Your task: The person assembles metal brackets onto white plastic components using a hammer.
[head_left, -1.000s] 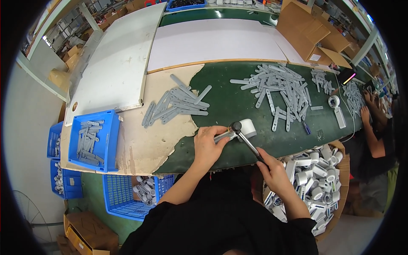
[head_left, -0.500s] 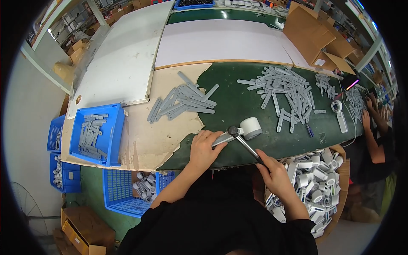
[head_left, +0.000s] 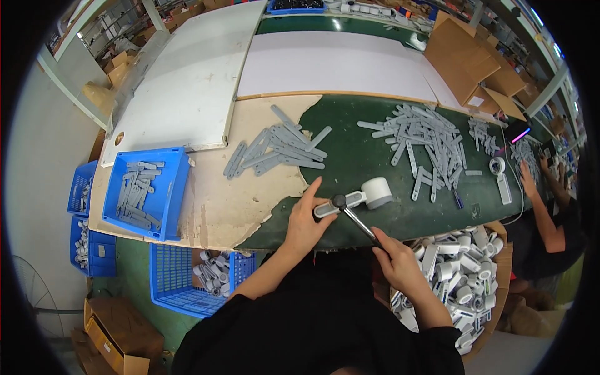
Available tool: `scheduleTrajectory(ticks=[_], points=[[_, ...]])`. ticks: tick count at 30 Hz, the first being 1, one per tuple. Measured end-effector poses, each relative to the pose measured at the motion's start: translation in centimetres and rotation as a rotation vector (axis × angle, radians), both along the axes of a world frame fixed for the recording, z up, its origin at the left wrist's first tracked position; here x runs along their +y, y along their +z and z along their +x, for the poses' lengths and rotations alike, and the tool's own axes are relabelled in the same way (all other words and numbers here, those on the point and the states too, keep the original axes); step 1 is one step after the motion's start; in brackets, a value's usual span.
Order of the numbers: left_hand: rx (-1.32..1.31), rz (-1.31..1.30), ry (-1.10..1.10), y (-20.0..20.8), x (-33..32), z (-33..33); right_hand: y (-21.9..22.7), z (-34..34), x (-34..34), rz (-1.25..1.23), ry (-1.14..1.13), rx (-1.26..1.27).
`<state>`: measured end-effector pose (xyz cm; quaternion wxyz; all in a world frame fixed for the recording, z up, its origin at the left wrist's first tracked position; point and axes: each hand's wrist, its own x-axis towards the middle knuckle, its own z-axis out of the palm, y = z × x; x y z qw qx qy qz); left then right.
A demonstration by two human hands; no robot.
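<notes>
A white handled device [head_left: 377, 192] with a drum-shaped head and a grey-edged handle lies on the green part of the table in front of me. My left hand [head_left: 304, 223] holds the free end of its handle between thumb and fingers, with the index finger stretched out past it. In my right hand [head_left: 398, 262] is a hammer [head_left: 357, 220] with a black round head, a shiny metal shaft and a dark grip. The hammer's head sits over the device's handle near my left fingertips; whether it touches cannot be made out.
Grey flat strips lie in a left pile [head_left: 281, 147] and a larger right pile [head_left: 431, 140]. A blue bin [head_left: 172, 200] of strips stands at the left. Below are a blue basket [head_left: 169, 278] and a carton [head_left: 500, 294] of white devices. Another person's hand [head_left: 529, 181] is at far right.
My left index finger has straightened away from the handle. The hammer head has moved a little toward the handle's free end. The view has shifted slightly.
</notes>
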<state>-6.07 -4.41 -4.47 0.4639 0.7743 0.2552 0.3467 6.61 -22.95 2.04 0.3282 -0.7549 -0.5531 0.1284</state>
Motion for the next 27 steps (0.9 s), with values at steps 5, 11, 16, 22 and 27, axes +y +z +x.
scheduleTrajectory(ticks=[5,11,16,22,27], points=[[-0.02,-0.057,0.018,-0.6,0.2,-0.2,0.2,-1.4,0.5,0.125,0.076,0.045],[0.011,-0.126,0.023,-0.2,0.2,-0.3,0.2,-1.7,0.6,0.067,0.097,0.046],[-0.007,-0.095,-0.001,-0.6,0.3,-0.3,-0.3,-1.1,0.2,-0.008,0.086,0.042],[0.005,-0.052,0.003,0.1,0.0,0.0,-1.3,0.5,-1.1,0.061,-0.049,0.068],[0.024,-0.053,0.016,-0.2,0.1,-0.2,-0.9,-1.9,-0.2,-0.028,0.026,0.067]])
